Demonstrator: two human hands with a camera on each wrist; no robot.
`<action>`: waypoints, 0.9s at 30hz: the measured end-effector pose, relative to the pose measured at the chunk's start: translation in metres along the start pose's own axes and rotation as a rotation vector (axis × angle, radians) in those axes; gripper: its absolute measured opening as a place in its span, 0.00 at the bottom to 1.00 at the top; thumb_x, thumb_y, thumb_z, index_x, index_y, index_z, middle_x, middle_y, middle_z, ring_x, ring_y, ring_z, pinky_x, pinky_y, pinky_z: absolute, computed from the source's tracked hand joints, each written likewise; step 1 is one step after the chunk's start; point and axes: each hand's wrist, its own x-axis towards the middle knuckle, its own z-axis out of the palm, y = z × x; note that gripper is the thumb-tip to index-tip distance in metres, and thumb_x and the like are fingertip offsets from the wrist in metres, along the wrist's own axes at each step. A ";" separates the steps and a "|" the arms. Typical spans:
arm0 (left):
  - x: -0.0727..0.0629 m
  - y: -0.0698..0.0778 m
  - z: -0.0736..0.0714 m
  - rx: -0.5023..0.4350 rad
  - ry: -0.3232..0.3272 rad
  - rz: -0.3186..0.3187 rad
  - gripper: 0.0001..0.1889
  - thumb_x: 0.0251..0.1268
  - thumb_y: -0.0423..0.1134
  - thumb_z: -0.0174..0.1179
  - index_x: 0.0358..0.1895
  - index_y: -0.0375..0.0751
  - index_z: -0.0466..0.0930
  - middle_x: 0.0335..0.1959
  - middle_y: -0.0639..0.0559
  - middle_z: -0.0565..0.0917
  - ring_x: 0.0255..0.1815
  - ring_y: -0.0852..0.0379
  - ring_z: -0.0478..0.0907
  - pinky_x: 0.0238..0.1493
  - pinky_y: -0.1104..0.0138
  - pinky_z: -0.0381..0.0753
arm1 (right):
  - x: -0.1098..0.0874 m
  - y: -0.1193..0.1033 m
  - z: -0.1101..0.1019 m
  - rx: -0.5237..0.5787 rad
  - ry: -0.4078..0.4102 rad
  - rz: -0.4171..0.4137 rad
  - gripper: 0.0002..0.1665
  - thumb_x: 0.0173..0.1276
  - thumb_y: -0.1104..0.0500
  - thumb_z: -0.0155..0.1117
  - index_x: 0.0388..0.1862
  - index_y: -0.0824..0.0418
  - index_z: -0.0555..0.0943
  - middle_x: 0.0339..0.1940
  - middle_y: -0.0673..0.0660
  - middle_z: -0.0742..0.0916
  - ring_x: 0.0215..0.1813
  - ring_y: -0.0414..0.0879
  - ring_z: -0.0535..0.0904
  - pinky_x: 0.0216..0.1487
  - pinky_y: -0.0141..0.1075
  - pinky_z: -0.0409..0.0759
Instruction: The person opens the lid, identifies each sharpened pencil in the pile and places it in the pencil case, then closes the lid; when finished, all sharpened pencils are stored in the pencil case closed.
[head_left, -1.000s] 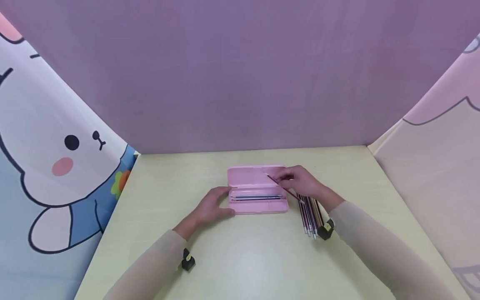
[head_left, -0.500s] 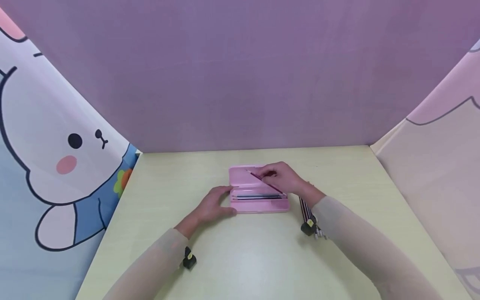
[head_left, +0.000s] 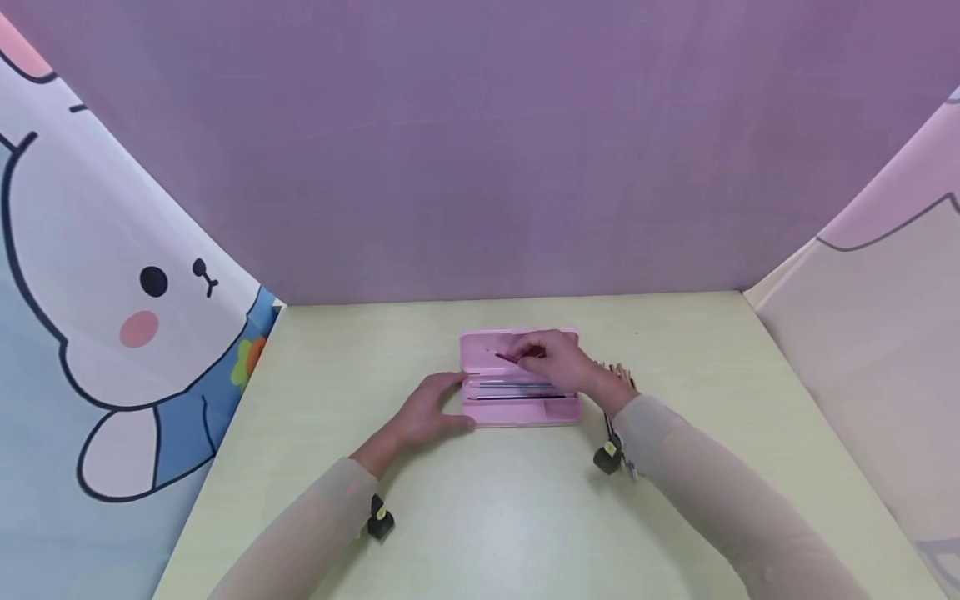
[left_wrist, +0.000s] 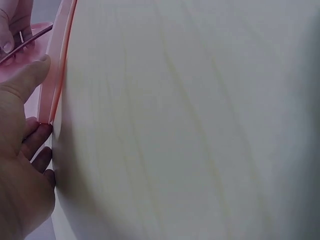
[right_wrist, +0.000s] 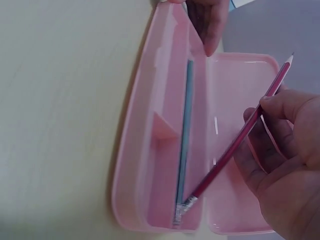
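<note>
A pink pencil case (head_left: 517,413) lies on the table with its lid (head_left: 477,357) folded back. My left hand (head_left: 423,412) holds its left end, thumb at the front corner and fingers at the back; the thumb (left_wrist: 31,75) shows against the wall in the left wrist view. With thumb and fingers, my right hand (head_left: 558,358) pinches a dark red pencil (right_wrist: 230,150) slantwise over the case. Its sharpened tip points up over the lid, and its metal end is down by the ends of the teal pencils (right_wrist: 185,125) in the rear compartment.
Right of the case lies a bunch of pencils (head_left: 609,427), partly hidden under my right forearm. The case's front compartment has a small divider (right_wrist: 164,126). A purple backdrop (head_left: 510,208) rises behind the table, with printed cloths on both sides.
My right hand has carried the red pencil leftward from beside the bunch to over the case, lowering its metal end into it. The left hand keeps its hold.
</note>
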 end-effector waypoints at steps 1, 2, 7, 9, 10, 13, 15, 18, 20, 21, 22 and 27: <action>0.000 0.001 0.000 -0.004 0.000 0.000 0.48 0.54 0.52 0.78 0.79 0.51 0.64 0.78 0.46 0.68 0.79 0.42 0.61 0.80 0.42 0.58 | 0.000 0.001 0.001 0.006 0.002 -0.010 0.13 0.69 0.70 0.67 0.47 0.56 0.89 0.52 0.56 0.90 0.52 0.49 0.85 0.55 0.40 0.87; -0.001 0.001 0.000 -0.007 0.000 0.001 0.48 0.54 0.52 0.78 0.79 0.50 0.64 0.78 0.45 0.67 0.79 0.42 0.61 0.80 0.42 0.58 | 0.000 0.002 0.002 0.010 0.003 -0.017 0.13 0.69 0.70 0.67 0.46 0.56 0.89 0.52 0.55 0.90 0.52 0.49 0.85 0.54 0.39 0.87; -0.002 0.001 0.001 -0.007 -0.006 -0.001 0.48 0.55 0.53 0.77 0.79 0.51 0.63 0.78 0.46 0.67 0.80 0.41 0.60 0.80 0.42 0.59 | -0.001 0.008 0.009 0.010 -0.003 -0.080 0.14 0.67 0.72 0.67 0.45 0.57 0.89 0.47 0.54 0.90 0.49 0.47 0.85 0.52 0.37 0.87; -0.003 0.001 0.001 0.001 -0.007 -0.001 0.48 0.55 0.53 0.77 0.79 0.51 0.63 0.78 0.46 0.67 0.80 0.42 0.60 0.80 0.43 0.59 | -0.002 0.009 0.012 -0.001 -0.005 -0.097 0.15 0.66 0.73 0.68 0.45 0.57 0.89 0.46 0.53 0.90 0.48 0.46 0.85 0.51 0.36 0.87; -0.002 0.001 0.001 0.006 -0.008 -0.002 0.48 0.55 0.53 0.77 0.79 0.51 0.63 0.78 0.46 0.67 0.80 0.42 0.60 0.80 0.43 0.59 | -0.002 0.008 0.012 -0.003 -0.005 -0.101 0.15 0.66 0.73 0.68 0.45 0.56 0.89 0.46 0.52 0.90 0.48 0.45 0.85 0.51 0.36 0.87; -0.002 0.000 0.001 0.010 -0.002 -0.002 0.48 0.55 0.53 0.77 0.79 0.51 0.63 0.78 0.46 0.67 0.80 0.42 0.60 0.80 0.44 0.59 | -0.002 0.003 0.012 -0.003 -0.006 -0.094 0.14 0.67 0.71 0.68 0.46 0.56 0.89 0.47 0.51 0.89 0.49 0.45 0.85 0.53 0.36 0.87; -0.001 0.000 0.000 0.011 0.001 -0.002 0.48 0.55 0.54 0.77 0.79 0.51 0.63 0.78 0.46 0.67 0.80 0.43 0.60 0.80 0.44 0.59 | -0.002 -0.002 0.011 -0.005 -0.006 -0.080 0.13 0.69 0.70 0.67 0.46 0.56 0.89 0.47 0.51 0.89 0.49 0.45 0.85 0.54 0.38 0.87; 0.000 0.000 0.000 0.003 0.002 -0.004 0.48 0.55 0.54 0.77 0.79 0.51 0.64 0.79 0.46 0.67 0.80 0.43 0.60 0.80 0.44 0.59 | -0.001 -0.006 0.009 -0.013 -0.009 -0.061 0.12 0.70 0.68 0.67 0.47 0.56 0.89 0.48 0.50 0.90 0.50 0.45 0.85 0.55 0.39 0.87; 0.000 0.000 0.000 0.001 0.002 -0.006 0.48 0.55 0.54 0.76 0.79 0.51 0.63 0.79 0.46 0.66 0.80 0.43 0.60 0.80 0.44 0.59 | -0.001 -0.007 0.009 -0.017 -0.008 -0.060 0.11 0.70 0.68 0.67 0.47 0.57 0.89 0.48 0.51 0.90 0.50 0.46 0.85 0.55 0.39 0.87; 0.000 -0.001 0.000 -0.001 0.000 -0.007 0.48 0.55 0.54 0.76 0.79 0.51 0.63 0.79 0.46 0.66 0.80 0.43 0.60 0.80 0.44 0.58 | -0.001 -0.007 0.009 -0.018 -0.007 -0.061 0.11 0.70 0.69 0.67 0.47 0.58 0.89 0.48 0.51 0.90 0.50 0.46 0.85 0.55 0.39 0.87; -0.001 -0.001 0.000 -0.003 -0.002 -0.008 0.48 0.55 0.54 0.76 0.79 0.51 0.63 0.79 0.46 0.66 0.80 0.43 0.60 0.80 0.44 0.58 | -0.001 -0.006 0.010 -0.018 -0.006 -0.063 0.11 0.70 0.69 0.67 0.47 0.58 0.89 0.48 0.51 0.90 0.50 0.46 0.85 0.56 0.39 0.87; -0.001 -0.001 -0.001 -0.004 -0.003 -0.004 0.48 0.55 0.53 0.77 0.80 0.51 0.63 0.79 0.45 0.66 0.80 0.42 0.60 0.80 0.43 0.59 | 0.000 -0.006 0.011 0.006 0.017 -0.068 0.11 0.70 0.68 0.68 0.46 0.56 0.89 0.47 0.51 0.90 0.51 0.46 0.86 0.56 0.40 0.87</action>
